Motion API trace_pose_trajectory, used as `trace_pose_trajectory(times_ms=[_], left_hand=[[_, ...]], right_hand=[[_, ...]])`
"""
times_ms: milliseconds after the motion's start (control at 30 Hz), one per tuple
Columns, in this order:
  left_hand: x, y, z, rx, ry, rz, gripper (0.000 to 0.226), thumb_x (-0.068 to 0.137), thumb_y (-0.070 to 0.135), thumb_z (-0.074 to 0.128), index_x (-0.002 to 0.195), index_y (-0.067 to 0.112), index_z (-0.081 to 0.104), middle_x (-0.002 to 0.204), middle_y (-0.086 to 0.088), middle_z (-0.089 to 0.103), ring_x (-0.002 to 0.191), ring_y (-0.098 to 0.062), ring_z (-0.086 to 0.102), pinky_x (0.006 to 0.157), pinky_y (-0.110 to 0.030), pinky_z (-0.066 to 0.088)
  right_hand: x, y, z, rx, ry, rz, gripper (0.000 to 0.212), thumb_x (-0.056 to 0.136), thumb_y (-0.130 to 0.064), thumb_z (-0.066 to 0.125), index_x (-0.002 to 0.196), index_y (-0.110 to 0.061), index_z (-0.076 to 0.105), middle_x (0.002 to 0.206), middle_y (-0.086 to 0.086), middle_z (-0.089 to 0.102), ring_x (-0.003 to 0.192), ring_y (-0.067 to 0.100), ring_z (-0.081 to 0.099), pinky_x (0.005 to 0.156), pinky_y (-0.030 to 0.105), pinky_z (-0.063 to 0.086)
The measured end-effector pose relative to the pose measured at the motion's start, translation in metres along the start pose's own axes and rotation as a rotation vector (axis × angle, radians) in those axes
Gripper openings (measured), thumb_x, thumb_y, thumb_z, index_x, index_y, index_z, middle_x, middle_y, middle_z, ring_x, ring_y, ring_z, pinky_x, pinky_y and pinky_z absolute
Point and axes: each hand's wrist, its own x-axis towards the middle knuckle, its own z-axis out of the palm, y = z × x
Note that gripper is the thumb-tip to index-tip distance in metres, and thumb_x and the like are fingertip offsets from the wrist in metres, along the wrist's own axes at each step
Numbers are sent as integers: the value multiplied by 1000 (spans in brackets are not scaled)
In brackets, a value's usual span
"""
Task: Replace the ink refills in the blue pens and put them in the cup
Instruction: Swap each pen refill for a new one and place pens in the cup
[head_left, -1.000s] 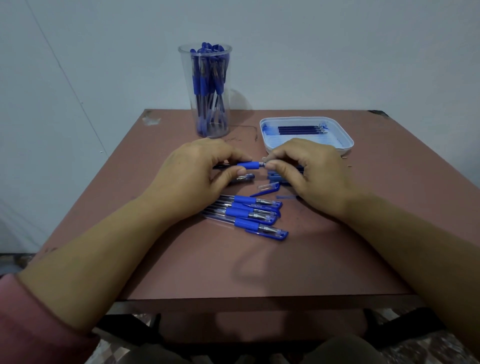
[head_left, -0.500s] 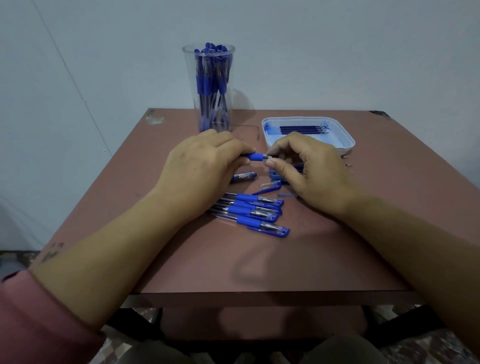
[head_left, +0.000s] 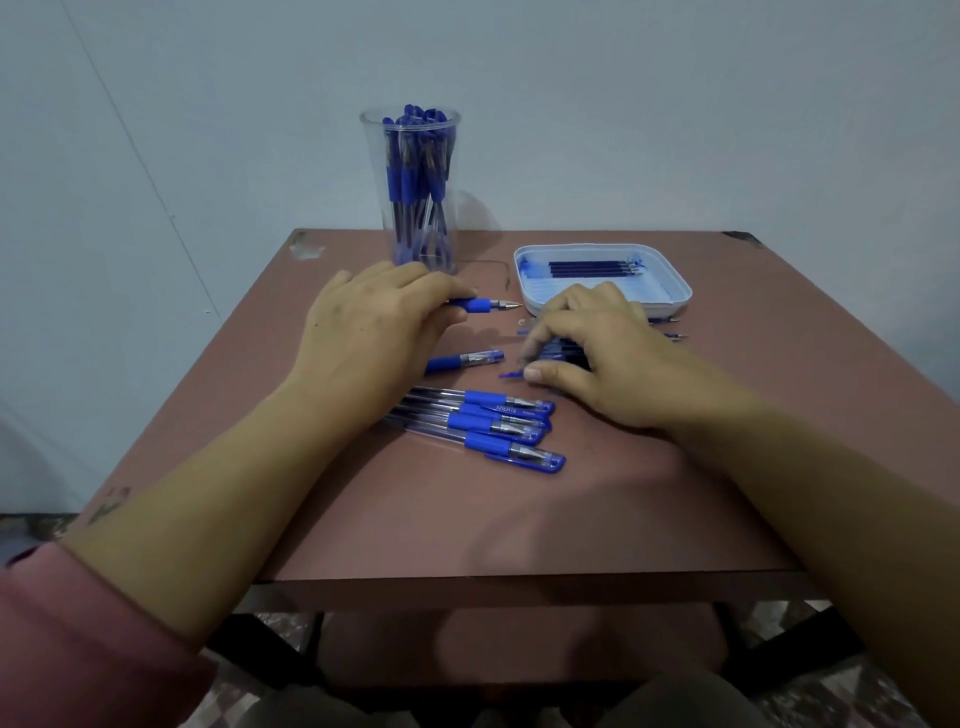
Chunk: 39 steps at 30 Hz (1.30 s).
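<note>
The left grip (head_left: 374, 332) is holding a pen (head_left: 483, 304). The right grip (head_left: 608, 358) is pinching a cap (head_left: 511, 374) under it only by the end, so it could slip.

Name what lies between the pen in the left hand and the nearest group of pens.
A single blue pen and a loose blue cap that the right hand pinches; head view.

Single head-worn wide-angle view, aimed forward and down.
The camera sits close above the near edge of the brown table (head_left: 467, 519) and faces the pale wall (head_left: 623, 104) behind its far edge. Patterned floor (head_left: 857, 691) shows beneath the near edge.
</note>
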Motion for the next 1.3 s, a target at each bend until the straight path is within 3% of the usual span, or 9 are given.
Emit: trace_pose_trajectory(times_ms=[167,400,533,667,967,1033,1133,1300], left_hand=[[-1,-4,0,-59,-18,-17,32,97,37,47,111,20,71,96,0,71,83,-26,64,67,-45,50],[-1,2,0,-148,-56,36,32,98,37,48,112,20,71,94,1,70,82,-24,62,67,-47,49],[-1,7,0,-180,-57,61,31,98,37,50,110,19,72,94,3,71,81,-24,62,66,-46,50],[-2,13,-1,-186,-16,35,31,97,37,50,107,19,74,92,4,71,81,-23,63,64,-41,51],[-1,17,-5,-198,-5,-21,23,96,33,55,106,23,73,87,7,67,78,-15,60,64,-38,50],[0,18,-5,-194,-23,-24,27,97,37,52,108,22,72,89,7,67,79,-14,59,65,-39,50],[1,16,-3,-164,-55,-14,30,97,38,50,111,21,71,91,4,67,80,-17,59,67,-43,50],[0,15,-3,-179,-82,-50,30,96,36,51,115,21,68,97,4,67,87,-17,60,74,-42,50]], right_hand=[[-2,12,-6,198,182,71,19,92,-30,62,86,-45,52,90,-15,64,88,8,57,81,32,48],[1,6,0,240,264,38,21,91,-29,64,88,-47,53,90,-22,61,90,4,56,76,10,39],[2,-2,4,268,260,-6,21,89,-30,67,89,-48,56,92,-23,63,90,-2,57,77,10,40],[2,-7,6,376,301,-7,21,88,-26,70,87,-44,61,91,-18,68,87,2,63,79,19,49],[0,-17,7,526,332,10,16,88,-23,68,88,-37,62,87,1,69,72,4,63,64,9,46],[2,-14,10,575,319,35,13,89,-24,68,89,-36,63,85,5,68,66,6,60,61,16,47],[5,-9,13,668,301,76,13,88,-25,70,91,-37,65,89,13,69,79,35,63,71,39,56],[7,-10,12,741,310,98,13,86,-19,70,93,-29,65,93,12,70,87,34,65,78,35,57]])
